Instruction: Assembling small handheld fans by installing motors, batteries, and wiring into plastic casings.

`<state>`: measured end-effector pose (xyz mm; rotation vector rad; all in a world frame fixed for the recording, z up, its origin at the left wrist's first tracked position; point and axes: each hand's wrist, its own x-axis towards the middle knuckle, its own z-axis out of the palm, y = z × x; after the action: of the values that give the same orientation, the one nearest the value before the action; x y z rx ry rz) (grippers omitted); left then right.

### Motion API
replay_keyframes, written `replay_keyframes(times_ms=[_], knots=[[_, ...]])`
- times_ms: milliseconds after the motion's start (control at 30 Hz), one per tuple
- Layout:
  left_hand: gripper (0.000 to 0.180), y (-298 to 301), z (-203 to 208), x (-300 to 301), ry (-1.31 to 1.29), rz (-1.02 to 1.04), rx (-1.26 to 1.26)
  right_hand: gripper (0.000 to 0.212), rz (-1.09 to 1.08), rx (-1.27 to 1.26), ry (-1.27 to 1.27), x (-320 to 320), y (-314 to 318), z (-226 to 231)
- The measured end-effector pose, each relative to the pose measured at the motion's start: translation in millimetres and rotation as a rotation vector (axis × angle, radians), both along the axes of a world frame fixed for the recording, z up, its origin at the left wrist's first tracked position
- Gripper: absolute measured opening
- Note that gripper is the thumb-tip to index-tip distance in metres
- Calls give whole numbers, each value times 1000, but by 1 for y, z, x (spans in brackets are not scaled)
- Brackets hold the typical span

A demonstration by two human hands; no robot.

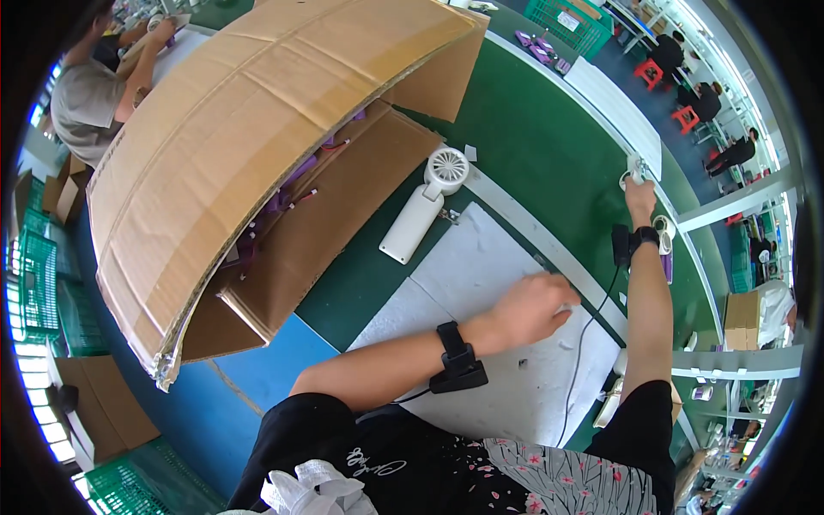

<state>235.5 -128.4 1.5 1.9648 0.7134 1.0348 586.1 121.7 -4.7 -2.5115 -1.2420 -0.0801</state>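
My left hand (532,311) hovers over a white foam sheet (463,275), its fingers curled closed. A small whitish bit shows at the fingertips, too little to name. My right arm reaches out to the far right, where my right hand (639,193) is closed on a small white ring-shaped thing (635,165), at the edge of a long white board (614,103). A white handheld fan (413,223) lies on the green table beside the foam sheet. Black straps with small boxes sit on both wrists, one trailing a thin cable across the foam.
A large open cardboard box (257,112) at the left holds several purple packs (296,172) with wires. More purple packs (539,47) lie at the table's far side, near a green crate (571,24). Behind the box, at upper left, another person (90,103) works. A grey rail (549,240) crosses the table.
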Motion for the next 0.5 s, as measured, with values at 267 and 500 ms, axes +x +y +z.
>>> replay_keyframes(times_ms=[267, 500], knots=[[24, 57, 56, -107, 74, 824, 271, 65, 372, 714, 139, -92, -157, 143], [62, 136, 5, -229, 775, 1450, 259, 30, 654, 69, 955, -126, -280, 77]])
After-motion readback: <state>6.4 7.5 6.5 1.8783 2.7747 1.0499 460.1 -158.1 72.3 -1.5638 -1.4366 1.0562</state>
